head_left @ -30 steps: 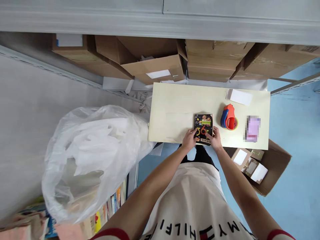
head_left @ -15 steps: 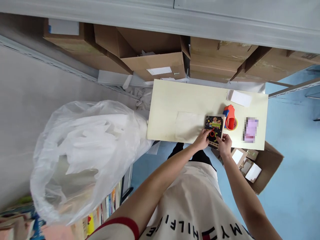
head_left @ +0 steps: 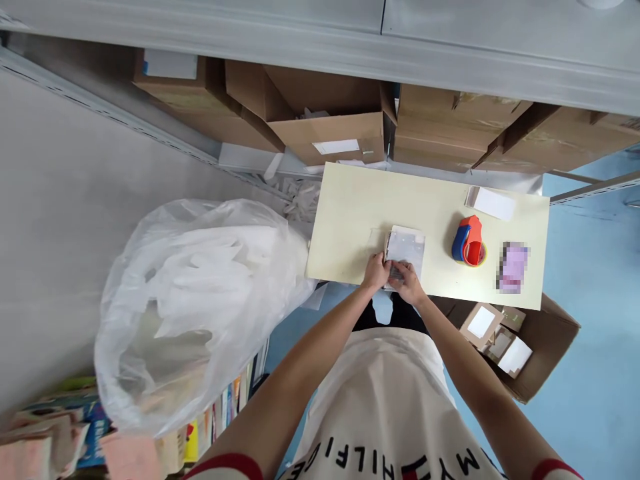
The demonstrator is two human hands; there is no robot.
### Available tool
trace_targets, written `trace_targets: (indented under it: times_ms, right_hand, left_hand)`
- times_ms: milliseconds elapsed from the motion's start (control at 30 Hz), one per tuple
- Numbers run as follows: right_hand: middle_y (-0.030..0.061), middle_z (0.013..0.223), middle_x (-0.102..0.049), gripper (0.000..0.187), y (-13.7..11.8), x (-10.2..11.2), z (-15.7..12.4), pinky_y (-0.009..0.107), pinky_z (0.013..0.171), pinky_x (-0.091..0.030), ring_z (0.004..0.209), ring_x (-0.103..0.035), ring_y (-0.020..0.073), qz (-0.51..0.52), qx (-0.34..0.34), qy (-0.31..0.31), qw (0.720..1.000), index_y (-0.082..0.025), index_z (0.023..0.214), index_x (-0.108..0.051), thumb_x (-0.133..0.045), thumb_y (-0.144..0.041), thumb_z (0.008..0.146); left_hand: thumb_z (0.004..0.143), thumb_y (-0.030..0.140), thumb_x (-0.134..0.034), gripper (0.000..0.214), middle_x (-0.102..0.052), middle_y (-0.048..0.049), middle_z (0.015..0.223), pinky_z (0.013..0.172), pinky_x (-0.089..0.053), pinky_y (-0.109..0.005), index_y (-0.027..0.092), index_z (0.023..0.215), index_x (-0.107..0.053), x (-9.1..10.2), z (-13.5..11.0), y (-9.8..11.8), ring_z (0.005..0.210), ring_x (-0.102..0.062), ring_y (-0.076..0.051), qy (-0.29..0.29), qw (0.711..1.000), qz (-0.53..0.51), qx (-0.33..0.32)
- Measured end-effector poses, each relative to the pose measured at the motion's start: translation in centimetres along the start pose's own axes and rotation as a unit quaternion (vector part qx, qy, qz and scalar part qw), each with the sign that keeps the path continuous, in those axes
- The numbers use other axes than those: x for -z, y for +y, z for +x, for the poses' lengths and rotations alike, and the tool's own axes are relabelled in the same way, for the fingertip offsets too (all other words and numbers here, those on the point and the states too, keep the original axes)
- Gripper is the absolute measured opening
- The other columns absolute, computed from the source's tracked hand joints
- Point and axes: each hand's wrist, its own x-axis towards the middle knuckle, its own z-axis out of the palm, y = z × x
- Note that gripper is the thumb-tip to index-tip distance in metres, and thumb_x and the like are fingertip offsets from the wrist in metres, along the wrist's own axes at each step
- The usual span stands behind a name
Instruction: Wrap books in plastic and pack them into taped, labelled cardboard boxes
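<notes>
Clear plastic bag (head_left: 200,300) bulging with white sheets, off the tabletop's (head_left: 350,200) left edge. At the near edge, left of middle: left hand (head_left: 376,272) curled on the near left corner of a book (head_left: 406,245) lying flat, pale side up; right hand (head_left: 410,285) pinching its near end. Red-and-blue tape dispenser (head_left: 469,241) well apart to the right, untouched. Judging by that: book being squared, nothing taped yet.

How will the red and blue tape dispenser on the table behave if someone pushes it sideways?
The tape dispenser looks like hard plastic, so it probably stays stiff and slides on the smooth table. Its roll is round, yet the blue and red body around it should stop rolling. It seems light for its size.
</notes>
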Motion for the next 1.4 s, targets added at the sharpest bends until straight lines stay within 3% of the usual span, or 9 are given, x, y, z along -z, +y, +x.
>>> trace_targets:
  times_ms: [200,367,467,600,800,967,1167,1267,1400]
  right_hand:
    - [0.0093,0.111,-0.059,0.045,1.6,-1.1,1.0,0.051,0.105,-0.046,0.112,-0.056,0.0286,-0.034,0.005,-0.009,0.999,-0.024,0.114,-0.07,-0.068,-0.026,0.07]
    - [0.009,0.108,-0.062,0.038,1.6,-0.9,0.7,0.048,0.105,-0.046,0.11,-0.058,0.0273,-0.027,0.025,-0.014,0.999,-0.022,0.104,-0.071,-0.066,-0.02,0.066]
    - [0.0098,0.112,-0.062,0.033,1.8,0.3,-0.3,0.049,0.101,-0.048,0.111,-0.058,0.0271,-0.022,0.01,0.067,0.997,-0.022,0.103,-0.068,-0.061,-0.024,0.071]
    - [0.0103,0.11,-0.064,0.044,2.3,2.4,-1.1,0.047,0.09,-0.05,0.101,-0.061,0.0272,0.027,-0.133,0.207,0.969,-0.021,0.111,-0.061,-0.062,-0.032,0.069]
    - [0.0008,0.08,-0.066,0.041,1.0,3.4,0.3,0.038,0.076,-0.05,0.076,-0.061,0.0213,0.253,-0.236,0.119,0.931,-0.021,0.093,-0.06,-0.072,-0.034,0.056]
    - [-0.0008,0.083,-0.067,0.039,-1.2,3.5,0.6,0.035,0.072,-0.052,0.075,-0.062,0.0188,0.298,-0.2,0.11,0.927,-0.023,0.09,-0.053,-0.072,-0.036,0.059]
    - [-0.0022,0.086,-0.061,0.041,-3.9,4.1,2.0,0.033,0.068,-0.051,0.075,-0.059,0.0169,0.158,-0.129,0.13,0.97,-0.025,0.093,-0.045,-0.069,-0.036,0.062]
    - [-0.0049,0.077,-0.056,0.041,-5.3,2.6,3.4,0.031,0.061,-0.049,0.067,-0.055,0.016,0.063,-0.124,0.109,0.984,-0.026,0.088,-0.042,-0.07,-0.038,0.061]
    - [-0.0047,0.077,-0.058,0.042,-6.3,-1.2,5.2,0.032,0.06,-0.05,0.067,-0.058,0.0162,0.034,-0.142,0.078,0.986,-0.027,0.09,-0.042,-0.071,-0.039,0.063]
  left_hand:
    - [0.084,0.012,-0.06,0.036,-0.064,-0.0116,0.107,0.095,-0.048,-0.041,0.017,0.119,-0.063,-0.1,0.0,-0.7,0.106,-0.06,-0.027,0.017,0.999,0.042,-0.006]
    - [0.087,0.007,-0.051,0.047,-0.058,-0.0094,0.129,0.096,-0.049,-0.037,0.026,0.13,-0.06,-0.2,-1.1,-1.1,0.115,-0.057,-0.025,0.006,0.986,0.124,-0.112]
    - [0.089,0.006,-0.047,0.046,-0.059,-0.0095,0.127,0.09,-0.051,-0.035,0.026,0.128,-0.062,-0.7,-1.4,-1.6,0.112,-0.058,-0.025,-0.003,0.98,0.154,-0.126]
    - [0.091,0.009,-0.046,0.045,-0.059,-0.0101,0.124,0.083,-0.054,-0.034,0.025,0.132,-0.058,-1.4,-1.5,-2.4,0.106,-0.06,-0.024,0.003,0.98,0.157,-0.121]
    - [0.089,0.009,-0.053,0.039,-0.06,-0.0071,0.115,0.092,-0.055,-0.036,0.025,0.123,-0.064,-1.4,-1.1,-3.4,0.098,-0.065,-0.02,0.025,0.989,0.054,-0.135]
    - [0.087,0.007,-0.051,0.042,-0.06,-0.0087,0.118,0.098,-0.054,-0.039,0.023,0.123,-0.065,-1.4,-0.4,-1.9,0.107,-0.064,-0.021,0.008,0.993,-0.027,-0.115]
    - [0.083,0.011,-0.052,0.038,-0.07,-0.0086,0.112,0.103,-0.049,-0.042,0.019,0.114,-0.072,-2.0,2.3,1.7,0.113,-0.061,-0.026,-0.059,0.989,-0.117,-0.068]
    - [0.089,0.023,-0.05,0.029,-0.074,-0.0061,0.093,0.091,-0.055,-0.041,0.019,0.101,-0.076,-0.4,3.6,1.8,0.103,-0.066,-0.027,-0.093,0.983,-0.152,-0.038]
    - [0.099,0.046,-0.033,0.047,-0.074,-0.0065,0.09,0.071,-0.057,-0.035,0.021,0.108,-0.071,3.1,3.9,0.2,0.08,-0.07,-0.022,-0.15,0.952,-0.266,0.031]
